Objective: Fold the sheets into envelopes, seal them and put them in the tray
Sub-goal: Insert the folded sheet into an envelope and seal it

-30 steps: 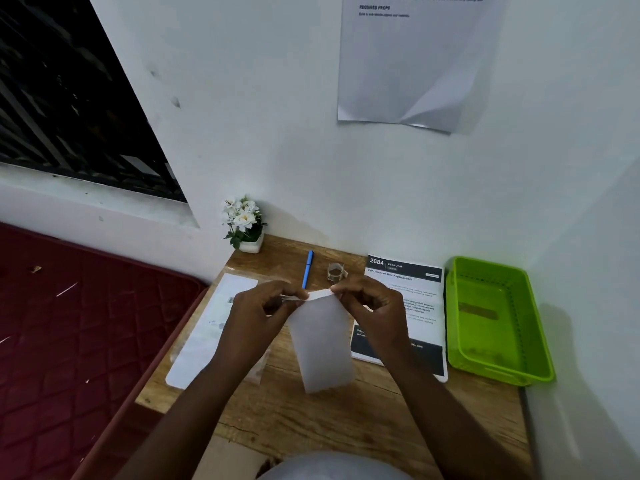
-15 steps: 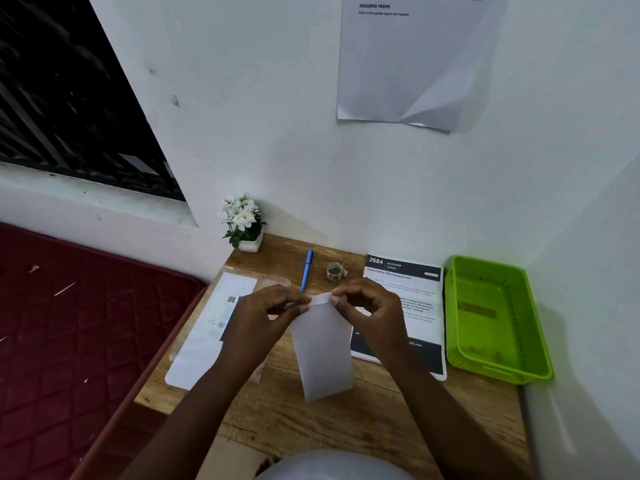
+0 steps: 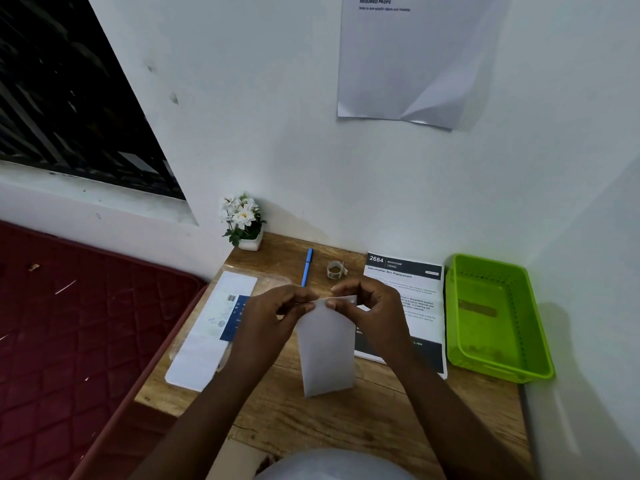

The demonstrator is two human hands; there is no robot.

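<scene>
Folded sheet (image 3: 325, 351) held up off the wooden desk (image 3: 346, 420), lower end hanging free, likely to keep the top flap reachable for creasing. Pinched along its top edge by left hand (image 3: 273, 317) and right hand (image 3: 374, 310), thumbs meeting at the middle. Further back, blue pen (image 3: 307, 266) and tape roll (image 3: 335, 270) within reach for sealing. Green tray (image 3: 540, 341) waiting at right, well apart.

Walls: white (image 3: 277, 116), meeting in a corner at right; paper sheet (image 3: 412, 60) pinned up.
Window: dark, barred (image 3: 62, 98), upper left, above a white sill (image 3: 86, 199).
Desk: wood (image 3: 346, 420), set into the corner.
Bed: red quilted mattress (image 3: 69, 323), left of desk.
Light: dim.
</scene>
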